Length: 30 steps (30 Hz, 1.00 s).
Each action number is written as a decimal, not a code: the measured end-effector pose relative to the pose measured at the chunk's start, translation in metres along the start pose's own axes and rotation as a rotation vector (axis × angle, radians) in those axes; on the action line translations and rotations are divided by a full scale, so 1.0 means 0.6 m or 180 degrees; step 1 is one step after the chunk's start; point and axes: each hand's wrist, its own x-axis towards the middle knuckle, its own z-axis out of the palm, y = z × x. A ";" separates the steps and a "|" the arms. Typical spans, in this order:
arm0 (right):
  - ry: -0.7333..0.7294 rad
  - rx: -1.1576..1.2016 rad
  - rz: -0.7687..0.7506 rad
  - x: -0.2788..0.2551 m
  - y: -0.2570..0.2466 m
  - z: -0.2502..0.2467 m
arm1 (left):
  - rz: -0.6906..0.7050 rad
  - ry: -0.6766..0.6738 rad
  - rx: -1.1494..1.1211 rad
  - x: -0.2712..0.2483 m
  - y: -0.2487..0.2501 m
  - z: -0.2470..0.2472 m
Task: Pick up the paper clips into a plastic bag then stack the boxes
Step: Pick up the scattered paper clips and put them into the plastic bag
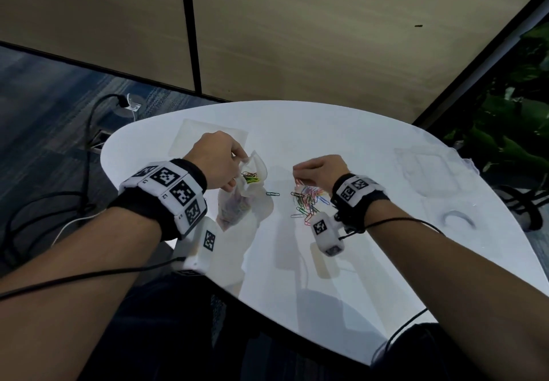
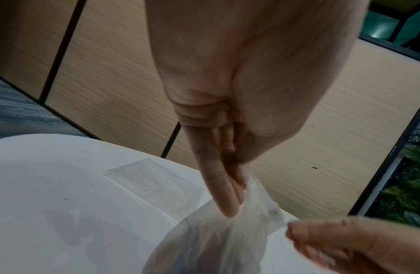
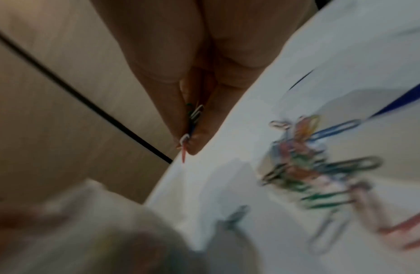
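My left hand (image 1: 221, 162) pinches the rim of a thin clear plastic bag (image 1: 248, 184), holding its mouth up above the white table (image 1: 371, 155); coloured clips lie inside. The left wrist view shows the fingers (image 2: 225, 192) pinched on the bag (image 2: 218, 241). My right hand (image 1: 319, 169) hovers just above the pile of coloured paper clips (image 1: 309, 202) and pinches a few clips (image 3: 192, 120) between its fingertips. One green clip (image 1: 272, 194) lies alone between bag and pile. Clear plastic boxes (image 1: 430, 169) lie at the table's right, faint against the white top.
A flat clear sheet or lid (image 1: 208, 137) lies behind my left hand. A clear round piece (image 1: 459, 220) sits near the table's right edge. Cables (image 1: 89, 131) run over the floor at left; plants (image 1: 511, 113) stand at right.
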 end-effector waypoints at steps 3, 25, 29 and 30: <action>-0.0396 0.0965 -0.0095 -0.030 -0.053 0.021 | -0.0010 -0.0035 -0.0015 -0.003 0.002 0.003; -0.1240 -0.1124 -0.1024 -0.059 -0.073 0.077 | 0.0022 0.0029 0.0001 -0.002 0.003 0.007; -0.0534 0.0092 -0.0598 -0.040 -0.065 0.050 | -0.0001 0.0063 0.0035 0.000 0.002 0.006; -0.0428 0.0173 -0.0501 -0.034 -0.060 0.045 | -0.0008 0.0074 0.0026 0.001 0.002 0.006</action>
